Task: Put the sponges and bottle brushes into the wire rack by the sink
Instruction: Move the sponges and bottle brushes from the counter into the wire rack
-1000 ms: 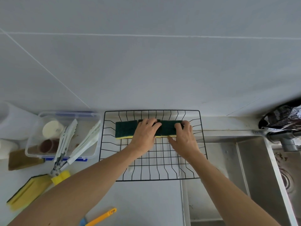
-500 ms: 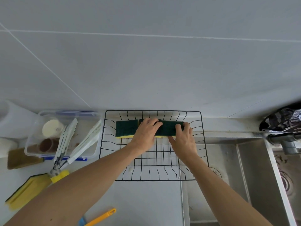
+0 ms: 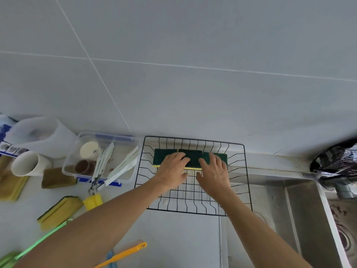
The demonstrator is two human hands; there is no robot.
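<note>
A: Grip check. Left hand (image 3: pixel 172 169) and right hand (image 3: pixel 214 172) both lie palm-down, fingers spread flat on the row of green-topped sponges (image 3: pixel 191 159). Pressing, not clasping; neither hand is closed around anything.

B: Position of that row?

A: Inside the wire rack (image 3: pixel 247 177), along its 12 o'clock edge, by the wall. Three green pads side by side, a yellow layer showing under the near edge. The rack's right end overhangs the sink (image 3: pixel 301 215).

B: Items outside the rack?

A: At 9 o'clock of the rack, a clear plastic tub (image 3: pixel 77 155) holding white tongs (image 3: pixel 123 165). At 8 o'clock, on the table (image 3: pixel 179 240), a stack of yellow sponges (image 3: pixel 59 211) and a small yellow block (image 3: pixel 92 201). At 7 o'clock, an orange brush handle (image 3: pixel 125 255) near the left forearm, and a green handle (image 3: pixel 38 242) further left. Brush heads not visible.
</note>
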